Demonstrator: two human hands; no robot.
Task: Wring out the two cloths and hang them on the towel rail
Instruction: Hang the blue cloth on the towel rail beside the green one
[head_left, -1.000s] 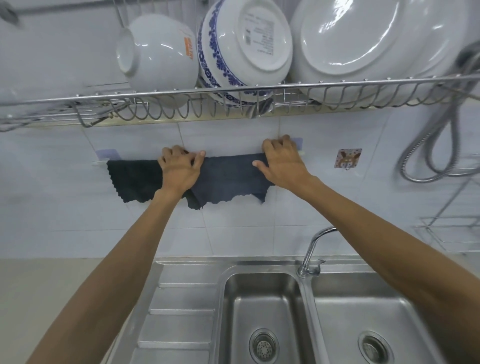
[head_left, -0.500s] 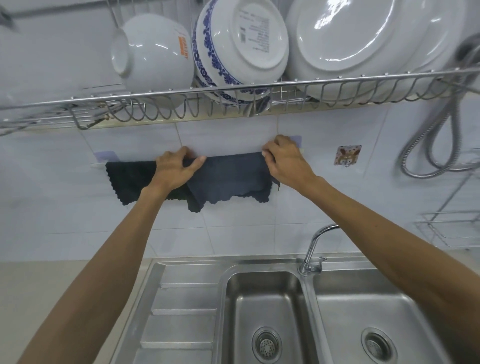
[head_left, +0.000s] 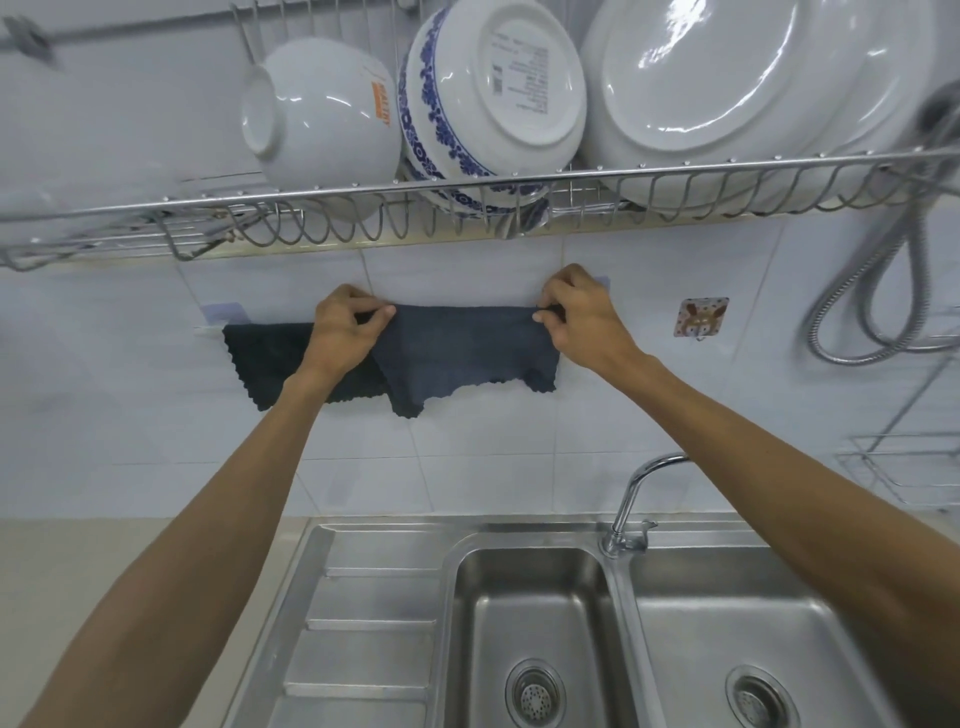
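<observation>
Two dark cloths hang side by side over the towel rail (head_left: 221, 315) on the tiled wall. The black cloth (head_left: 265, 356) is on the left and the grey-blue cloth (head_left: 462, 351) on the right, overlapping it a little. My left hand (head_left: 345, 335) pinches the grey-blue cloth's upper left corner between thumb and fingers. My right hand (head_left: 579, 317) pinches its upper right corner. The cloth is stretched flat between both hands. Most of the rail is hidden behind the cloths.
A wire dish rack (head_left: 467, 202) with two bowls and a large plate hangs just above my hands. Below is a steel double sink (head_left: 618, 587) with a tap (head_left: 631, 504) and a drainboard (head_left: 363, 623). A metal hose (head_left: 872, 291) and a wall hook (head_left: 701, 317) are at the right.
Both hands went from lying flat on the grey-blue cloth to pinching its top corners, and the cloth now hangs wider and flatter. The black cloth has not moved.
</observation>
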